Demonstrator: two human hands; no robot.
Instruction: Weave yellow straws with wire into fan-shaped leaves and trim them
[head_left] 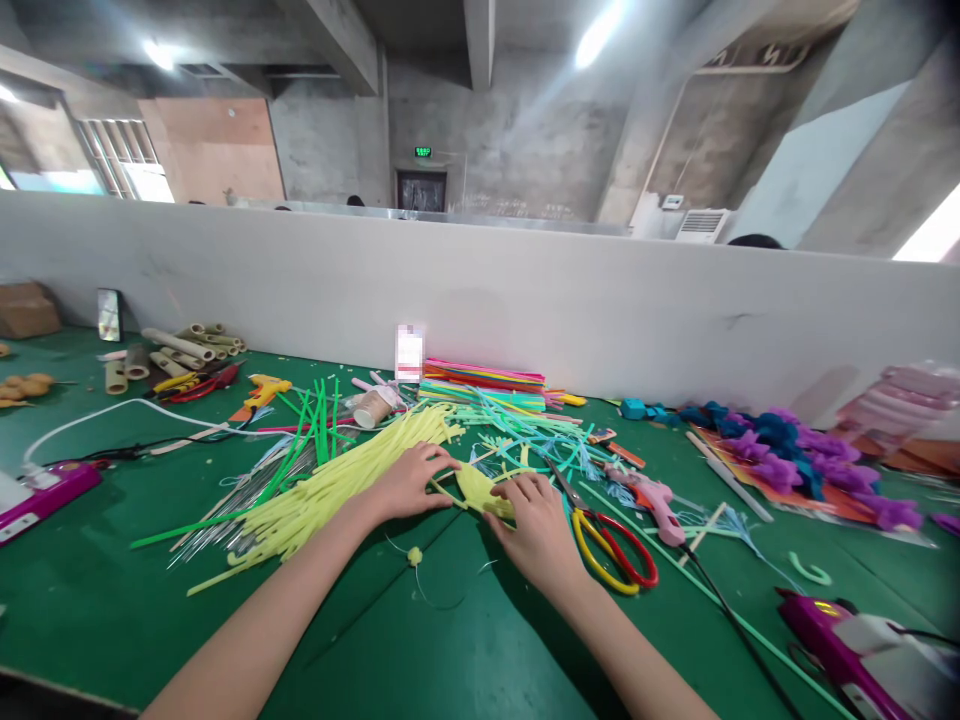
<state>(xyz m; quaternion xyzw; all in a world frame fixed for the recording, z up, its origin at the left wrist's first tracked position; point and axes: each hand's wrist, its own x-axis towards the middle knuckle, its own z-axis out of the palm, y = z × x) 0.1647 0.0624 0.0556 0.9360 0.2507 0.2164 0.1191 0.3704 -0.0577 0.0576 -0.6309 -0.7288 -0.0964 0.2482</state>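
Between my hands is a flat, petal-shaped yellow piece (474,487) that looks made of pipe cleaner. My right hand (536,530) is closed on its right end, the fingers curled over it. At the left, my left hand (409,483) has its thumb and fingers bent around a thin yellow pipe cleaner (448,494) beside the piece; its exact grip is partly hidden. A bundle of yellow pipe cleaners (322,490) lies under and beside my left forearm. Close to my right hand lie scissors (611,550) with red and yellow handles. A small yellow ball on thin wire (415,556) rests in front.
A pink glue gun (660,505) and its cord lie at right, near a purple power strip (832,640). Behind are colourful pipe cleaners (487,378) and a propped phone (409,353). A yellow glue gun (266,390) and bamboo pieces (180,345) are at left. A white partition (300,270) borders the table.
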